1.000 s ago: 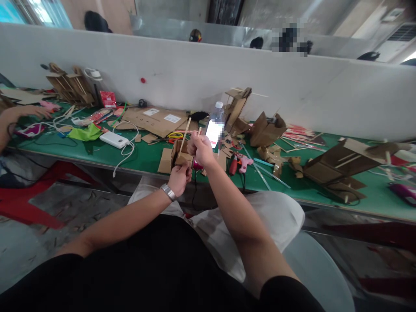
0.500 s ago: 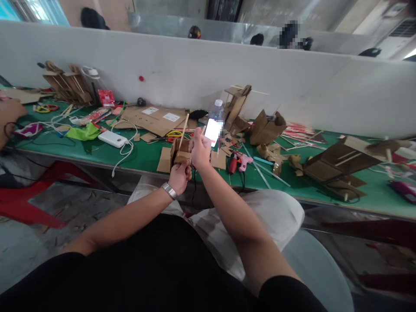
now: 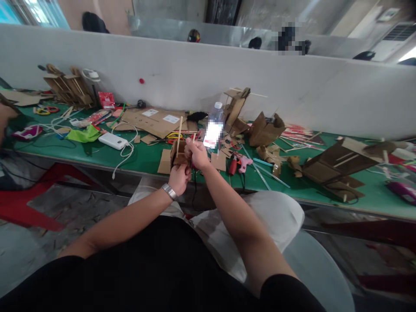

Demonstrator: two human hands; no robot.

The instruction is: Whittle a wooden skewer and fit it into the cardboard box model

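Note:
A small brown cardboard box-like piece [image 3: 175,152] stands at the table's front edge, with a thin wooden stick [image 3: 180,128] rising from it. Wearing a metal watch at the wrist, my left hand [image 3: 180,177] is closed on the near lower edge of the cardboard. My right hand [image 3: 197,153] is curled shut at the right side of the box, around a short wooden stick [image 3: 194,137] whose tip shows above the fingers. The fingers hide the lower end of that stick. Just behind my right hand is a lit phone [image 3: 213,133], leaning near a clear plastic bottle [image 3: 216,112].
A pink glue gun [image 3: 245,163] and a red-handled tool [image 3: 233,165] lie to the right. Cardboard structures [image 3: 341,162] stand further right. A white power bank [image 3: 113,140] with a cable and flat cardboard [image 3: 143,122] lie left. Another person's arm [image 3: 6,117] shows far left.
My right hand has moved slightly left and down, closer to the cardboard box. The upright stick has tilted to near vertical. My left hand keeps its hold.

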